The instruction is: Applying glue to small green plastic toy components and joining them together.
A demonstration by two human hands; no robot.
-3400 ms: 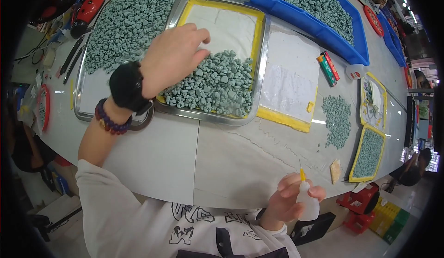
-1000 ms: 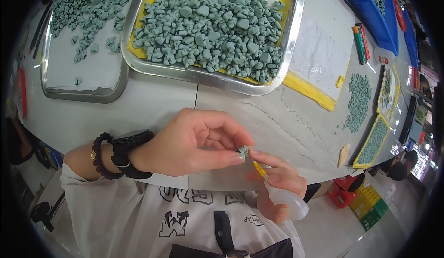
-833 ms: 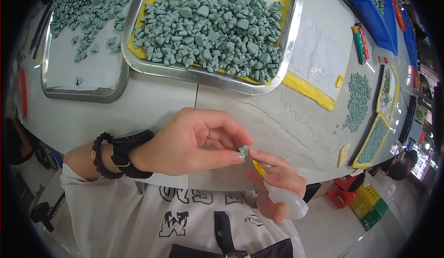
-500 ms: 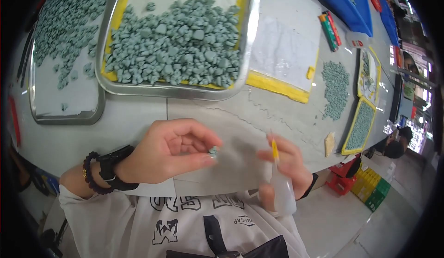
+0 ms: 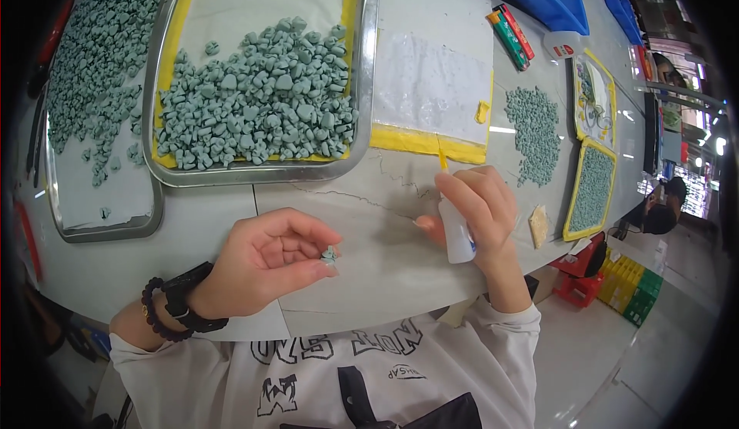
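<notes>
Over the pale desk (image 5: 385,252), near a steel tray (image 5: 362,83) of grey-green stones, our left hand (image 5: 265,263) pinches one small stone (image 5: 329,256) in its grip; our right hand (image 5: 477,210) grips a glue bottle (image 5: 456,233).

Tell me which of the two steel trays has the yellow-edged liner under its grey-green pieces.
The nearer-centre steel tray, straight ahead of the left hand: a yellow-bordered white liner shows under its heap. The far-left steel tray shows only plain white.
</notes>
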